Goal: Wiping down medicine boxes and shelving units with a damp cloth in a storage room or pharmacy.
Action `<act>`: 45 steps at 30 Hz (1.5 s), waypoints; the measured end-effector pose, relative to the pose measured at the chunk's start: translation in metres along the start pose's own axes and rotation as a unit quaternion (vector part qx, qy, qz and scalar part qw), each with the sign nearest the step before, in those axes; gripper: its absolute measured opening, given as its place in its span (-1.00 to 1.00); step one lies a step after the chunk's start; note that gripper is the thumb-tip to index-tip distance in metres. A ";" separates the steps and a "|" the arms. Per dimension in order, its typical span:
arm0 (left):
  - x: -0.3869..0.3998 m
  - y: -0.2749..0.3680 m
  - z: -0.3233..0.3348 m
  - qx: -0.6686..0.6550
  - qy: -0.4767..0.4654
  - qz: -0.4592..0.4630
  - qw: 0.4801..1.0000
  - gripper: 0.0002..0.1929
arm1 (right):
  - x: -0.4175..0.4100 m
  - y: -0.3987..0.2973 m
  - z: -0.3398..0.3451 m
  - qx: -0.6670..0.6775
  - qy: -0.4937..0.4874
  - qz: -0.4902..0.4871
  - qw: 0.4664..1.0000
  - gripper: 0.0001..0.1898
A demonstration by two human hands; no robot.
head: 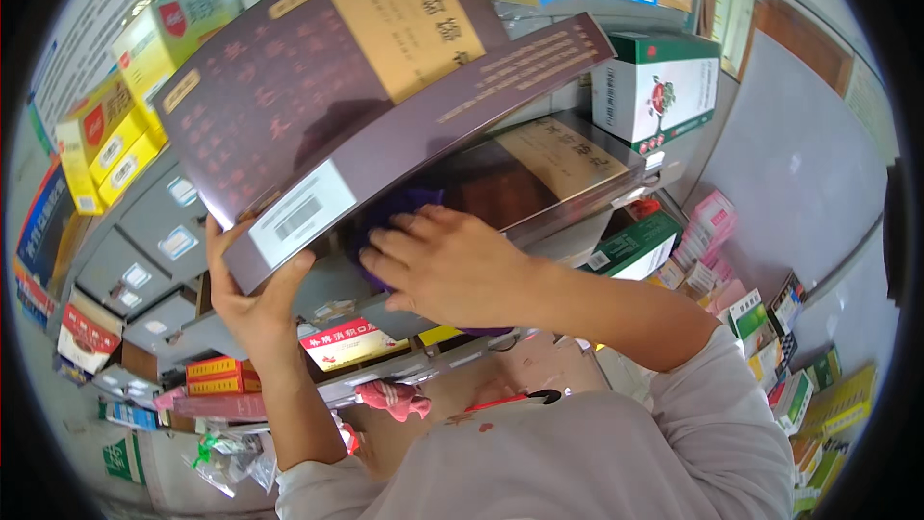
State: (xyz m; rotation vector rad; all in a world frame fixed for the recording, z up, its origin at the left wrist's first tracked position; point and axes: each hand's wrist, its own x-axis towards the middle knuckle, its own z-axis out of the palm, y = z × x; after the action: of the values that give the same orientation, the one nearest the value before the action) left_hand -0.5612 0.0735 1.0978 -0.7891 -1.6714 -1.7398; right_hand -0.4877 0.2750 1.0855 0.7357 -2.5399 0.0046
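My left hand [249, 303] grips the near left corner of a large dark brown carton [253, 97] with a gold panel and a white barcode label. The carton is tilted up, thumb on its side face and fingers around the corner. Under its raised edge, my right hand [455, 267] lies over a bunched purple cloth [422, 198], which also shows below the wrist. A second dark carton [570, 152] with a similar gold panel rests on the grey cabinet just beyond my right hand. The surface under the cloth is mostly hidden.
Yellow boxes [119, 137] stand at left above grey drawers [148, 260]. A green and white box [657, 90] stands at the right back. A red and white box [354, 343] sits below my hands. A pink cloth [395, 399] hangs from the cabinet's front edge.
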 end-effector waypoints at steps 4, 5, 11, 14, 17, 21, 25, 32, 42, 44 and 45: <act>-0.008 -0.006 0.000 -0.018 0.022 -0.015 0.999 -0.39 | -0.036 0.012 0.012 -0.157 0.188 -0.074 0.967 -0.51; -0.010 -0.008 -0.001 -0.028 0.027 -0.017 0.999 -0.38 | -0.051 0.019 0.012 -0.197 0.201 -0.079 0.956 -0.50; -0.014 -0.022 -0.009 -0.020 0.024 0.007 0.999 -0.32 | -0.134 0.063 0.015 -0.172 0.189 0.209 0.944 -0.08; -0.015 -0.030 -0.006 -0.012 0.016 0.024 1.000 -0.30 | -0.151 0.082 0.020 -0.178 0.285 0.245 0.909 -0.09; -0.015 -0.030 -0.005 0.010 0.016 0.028 0.999 -0.30 | -0.131 0.075 0.026 -0.172 0.341 0.265 0.885 -0.10; -0.020 -0.030 0.001 0.054 -0.010 0.043 0.998 -0.32 | -0.089 0.038 0.044 -0.138 0.345 0.241 0.896 -0.14; -0.026 -0.032 0.004 0.031 -0.019 0.052 0.998 -0.31 | -0.045 -0.022 0.060 -0.118 0.136 0.050 0.982 -0.33; -0.038 -0.035 0.006 0.075 -0.053 0.088 0.992 -0.28 | -0.085 -0.002 0.075 -0.133 0.182 0.015 0.974 -0.54; -0.041 -0.034 0.012 0.123 -0.060 0.122 0.983 -0.27 | -0.169 0.035 0.075 -0.117 0.314 0.250 0.908 -0.63; -0.043 -0.035 0.015 0.116 -0.061 0.120 0.984 -0.27 | -0.159 0.026 0.067 -0.130 0.286 0.235 0.920 -0.62; -0.044 -0.034 0.014 0.114 -0.061 0.119 0.984 -0.27 | -0.148 0.020 0.063 -0.142 0.259 0.213 0.931 -0.61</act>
State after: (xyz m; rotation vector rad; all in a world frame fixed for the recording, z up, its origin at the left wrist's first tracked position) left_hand -0.5589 0.0892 1.0429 -0.9605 -1.7380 -1.3345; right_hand -0.4174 0.3579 0.9650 0.0415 -2.0744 -0.0193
